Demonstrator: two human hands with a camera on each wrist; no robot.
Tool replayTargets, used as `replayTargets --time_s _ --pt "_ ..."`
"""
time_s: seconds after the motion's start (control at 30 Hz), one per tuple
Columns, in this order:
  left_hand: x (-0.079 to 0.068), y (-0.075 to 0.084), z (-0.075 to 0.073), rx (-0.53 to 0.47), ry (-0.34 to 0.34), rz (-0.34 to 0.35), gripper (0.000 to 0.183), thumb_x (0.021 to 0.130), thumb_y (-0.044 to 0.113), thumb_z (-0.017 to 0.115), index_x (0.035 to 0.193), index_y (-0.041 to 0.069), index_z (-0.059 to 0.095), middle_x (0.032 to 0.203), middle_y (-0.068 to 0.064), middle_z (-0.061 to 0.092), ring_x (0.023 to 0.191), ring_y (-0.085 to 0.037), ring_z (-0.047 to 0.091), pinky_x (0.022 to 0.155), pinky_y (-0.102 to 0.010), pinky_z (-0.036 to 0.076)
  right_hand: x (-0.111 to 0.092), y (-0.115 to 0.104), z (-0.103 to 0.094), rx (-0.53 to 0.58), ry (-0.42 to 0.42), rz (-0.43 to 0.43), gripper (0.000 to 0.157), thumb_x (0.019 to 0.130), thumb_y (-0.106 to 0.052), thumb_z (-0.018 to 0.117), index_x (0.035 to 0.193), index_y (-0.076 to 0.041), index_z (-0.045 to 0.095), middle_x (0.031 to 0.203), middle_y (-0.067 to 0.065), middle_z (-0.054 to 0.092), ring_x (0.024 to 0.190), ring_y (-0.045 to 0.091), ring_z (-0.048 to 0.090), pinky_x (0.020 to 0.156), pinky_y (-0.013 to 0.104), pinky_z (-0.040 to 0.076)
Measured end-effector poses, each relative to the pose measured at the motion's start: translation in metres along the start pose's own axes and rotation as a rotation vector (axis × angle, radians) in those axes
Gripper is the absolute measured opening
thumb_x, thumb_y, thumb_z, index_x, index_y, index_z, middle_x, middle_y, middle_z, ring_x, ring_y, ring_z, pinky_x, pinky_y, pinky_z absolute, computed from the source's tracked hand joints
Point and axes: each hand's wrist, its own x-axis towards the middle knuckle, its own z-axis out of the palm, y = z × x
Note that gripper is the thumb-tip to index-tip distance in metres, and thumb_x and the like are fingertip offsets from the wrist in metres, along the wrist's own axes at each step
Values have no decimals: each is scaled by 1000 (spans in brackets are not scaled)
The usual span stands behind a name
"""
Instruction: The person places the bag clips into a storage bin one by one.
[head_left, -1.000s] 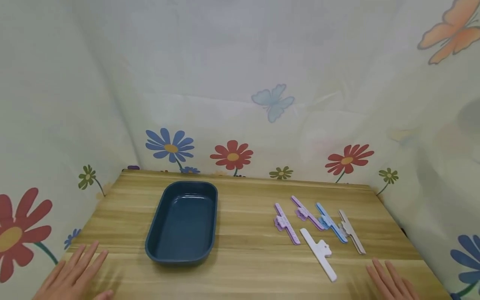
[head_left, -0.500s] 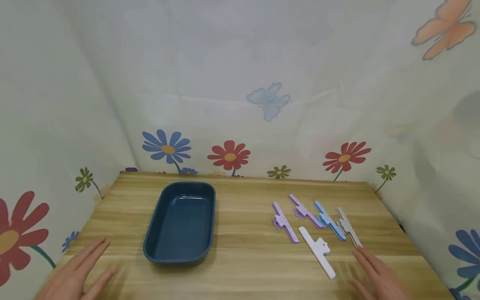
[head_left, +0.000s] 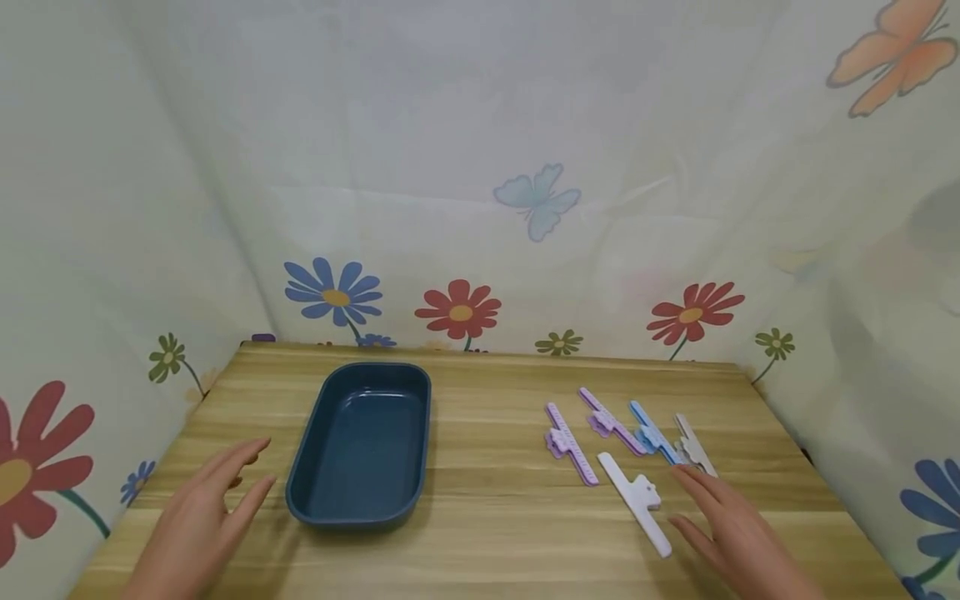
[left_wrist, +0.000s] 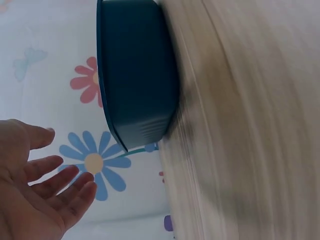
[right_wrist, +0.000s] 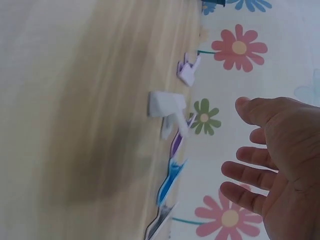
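A dark blue rectangular tray point(head_left: 360, 454) stands left of centre on the table. Just left of it hovers my left hand point(head_left: 206, 517), fingers loosely bent, thumb apart, holding nothing. Over the right side, my right hand point(head_left: 731, 529) hangs with relaxed fingers, also holding nothing. Closest to it lies a white clip point(head_left: 636, 505) with a long flat bar. Behind are two purple clips point(head_left: 572, 443), a blue clip point(head_left: 654, 433) and a grey clip point(head_left: 695, 446); the right fingertips cover the near ends of the blue and grey ones in the head view.
The wood-grain table point(head_left: 487, 533) meets a light curtain point(head_left: 450, 167) printed with flowers and butterflies at the back and both sides. In the left wrist view, the tray's side wall point(left_wrist: 137, 65) rises from the tabletop.
Both hands have come up and forward from the table's near edge; the left moved right toward the tray, the right moved left toward the white clip. Tray and clips stay put.
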Motion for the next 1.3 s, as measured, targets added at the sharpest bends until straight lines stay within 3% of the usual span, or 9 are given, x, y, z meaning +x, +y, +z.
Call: replayTargets --time_s 0.17,0.3,0.47,0.57,0.8,1.03,1.3 --pt "13 3 6 -101 45 12 42 100 13 70 138 -1 61 127 -21 64 101 -36 67 74 -44 59 14 -6 1 11 40 -58 57 89 -20 83 139 -3 61 135 17 61 117 39 63 90 59 53" --pt "23 4 10 -121 85 29 39 99 10 69 136 -2 63 124 -17 65 98 -25 65 70 -25 56 24 -11 3 16 74 -101 55 89 -20 83 137 -5 63 131 14 64 115 35 64 89 55 54" --pt "33 3 16 -157 113 22 38 100 10 69 135 -3 64 121 -17 66 94 -12 63 71 -17 52 39 -17 6 42 63 -139 53 89 -19 82 137 -4 64 132 15 64 117 37 63 91 56 53" --pt "39 2 19 -171 121 12 38 100 9 69 135 -4 64 118 -17 67 94 -13 63 71 -15 51 50 -18 9 47 67 -178 53 90 -19 82 136 -2 64 132 17 64 117 37 64 91 56 53" --pt "47 -2 26 -188 97 -14 37 100 8 68 133 -8 63 116 -23 67 96 -33 67 73 -31 57 74 -30 13 76 23 -196 54 91 -19 81 140 -6 62 135 14 63 117 36 65 88 53 55" --pt "53 -5 33 -199 55 -39 37 101 10 66 133 -10 62 119 -26 67 98 -37 68 74 -27 54 95 -41 21 93 -12 -239 54 91 -14 81 140 -1 61 137 16 62 120 35 63 90 50 55" --pt "60 2 41 -224 -16 -63 39 103 11 64 134 -12 61 117 -28 65 99 -40 66 81 -51 55 110 -51 30 126 -106 -203 50 93 -15 78 137 2 62 138 19 60 127 39 57 98 53 50"
